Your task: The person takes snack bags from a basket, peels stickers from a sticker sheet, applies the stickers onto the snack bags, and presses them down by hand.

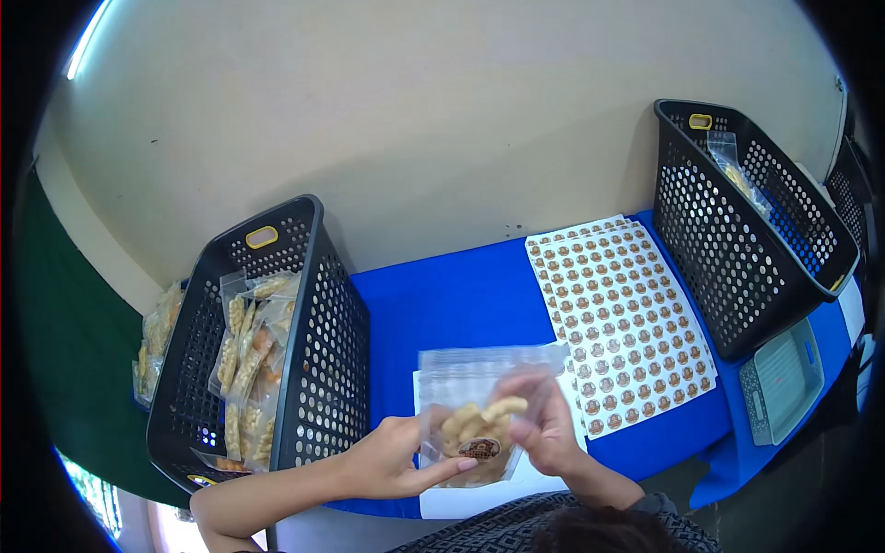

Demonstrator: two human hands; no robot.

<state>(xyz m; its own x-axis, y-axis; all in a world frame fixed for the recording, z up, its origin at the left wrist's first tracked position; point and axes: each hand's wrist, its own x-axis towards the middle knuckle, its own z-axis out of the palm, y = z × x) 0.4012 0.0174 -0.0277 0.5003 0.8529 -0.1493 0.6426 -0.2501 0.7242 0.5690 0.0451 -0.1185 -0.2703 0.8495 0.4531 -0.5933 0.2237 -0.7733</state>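
A clear zip bag (470, 419) of pale, curved snack pieces is held upright over the front of the blue table. A round brown sticker (479, 448) sits low on its front. My left hand (401, 459) grips the bag's lower left side, the thumb lying across the front by the sticker. At the right side, my right hand (546, 429) is closed on the bag, slightly blurred, with some fingers behind the plastic. Sheets of round brown stickers (618, 327) lie to the right of the bag.
On the left stands a black perforated basket (334, 369) with several filled snack bags (249, 359). Another black basket (714, 249) at the right holds a bag (737, 175). A grey-green plastic tray (784, 382) is beside it. The wall (442, 138) rises behind the blue tablecloth (442, 304).
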